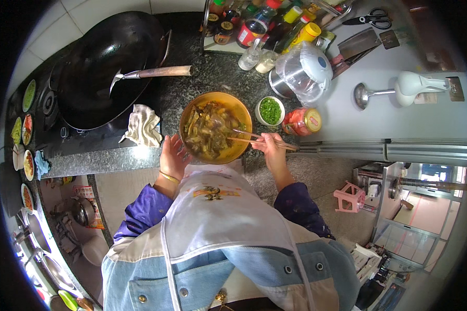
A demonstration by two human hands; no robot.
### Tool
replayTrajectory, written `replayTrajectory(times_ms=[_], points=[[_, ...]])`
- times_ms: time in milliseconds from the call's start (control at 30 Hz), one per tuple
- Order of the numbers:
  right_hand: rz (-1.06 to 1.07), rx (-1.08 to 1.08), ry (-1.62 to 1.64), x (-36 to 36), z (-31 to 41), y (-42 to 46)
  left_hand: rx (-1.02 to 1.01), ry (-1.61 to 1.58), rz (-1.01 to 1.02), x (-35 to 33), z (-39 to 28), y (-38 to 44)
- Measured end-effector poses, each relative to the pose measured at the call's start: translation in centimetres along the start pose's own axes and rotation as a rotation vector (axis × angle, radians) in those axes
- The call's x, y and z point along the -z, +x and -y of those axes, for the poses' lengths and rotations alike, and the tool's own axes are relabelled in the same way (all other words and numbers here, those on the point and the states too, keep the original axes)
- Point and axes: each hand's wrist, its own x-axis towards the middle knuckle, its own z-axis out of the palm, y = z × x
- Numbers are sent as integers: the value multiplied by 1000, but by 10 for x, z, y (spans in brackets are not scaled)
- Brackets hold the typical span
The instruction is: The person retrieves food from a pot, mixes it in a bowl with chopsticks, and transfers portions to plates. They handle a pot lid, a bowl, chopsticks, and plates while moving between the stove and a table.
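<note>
A yellow-brown bowl [185, 116] of cooked food [212, 134] in orange-yellow liquid sits at the dark stone counter's front edge. My right hand [271, 149] grips a pair of wooden chopsticks [241, 140] whose tips reach into the food. At the bowl's left side is my left hand [173, 156], its fingers spread and close to the rim; whether they touch it I cannot tell. A small white bowl of chopped green onion [270, 110] stands right of the large bowl. Beside it is a glass jar [301, 121] with red contents and a gold lid.
On the left, a wok [101, 70] holds a wooden-handled spatula [159, 72]. A crumpled cloth [142, 126] lies near the counter edge. Sauce bottles [253, 27] crowd a back rack, with a plastic-covered pot [305, 72] before it. A cleaver [359, 43] and ladle [367, 95] hang right.
</note>
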Motion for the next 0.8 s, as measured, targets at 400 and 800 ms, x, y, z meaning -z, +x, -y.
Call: replayTrajectory(times_ms=[400, 800], points=[[276, 241, -491, -116, 2, 13, 11, -83, -54, 2, 2, -1], [897, 697, -1243, -107, 63, -6, 12, -131, -7, 10, 2, 5]])
